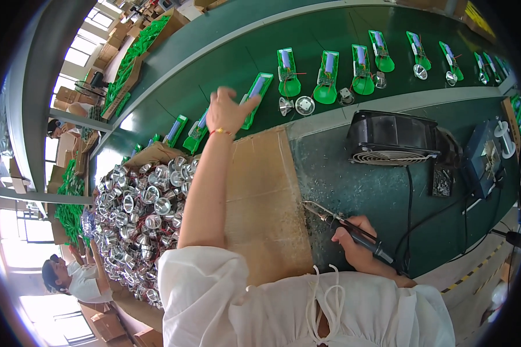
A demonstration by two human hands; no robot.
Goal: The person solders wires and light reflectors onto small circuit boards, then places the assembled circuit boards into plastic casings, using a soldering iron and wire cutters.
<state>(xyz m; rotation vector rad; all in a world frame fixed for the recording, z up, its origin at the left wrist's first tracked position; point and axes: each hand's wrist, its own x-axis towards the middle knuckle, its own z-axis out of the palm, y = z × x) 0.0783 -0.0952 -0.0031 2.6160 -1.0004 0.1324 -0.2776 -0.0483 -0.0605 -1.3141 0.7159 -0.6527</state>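
My left hand reaches out over the green belt, fingers apart, thumb pointing right. Beside it lies a green plastic lamp housing with a purple battery cell; another housing is partly covered by the hand and forearm. I see nothing held in this hand, though its fingertips are partly hidden. Down at the right, my right hand is closed around the dark handle of a soldering iron. The iron's metal front end points up and left, over the edge of a brown cardboard sheet.
A big heap of silver reflectors with wires lies left of my arm. Several green housings line the belt, some with reflectors. A black fan, a soldering station and a solder spool stand right; cables cross the bench. Other people sit far left.
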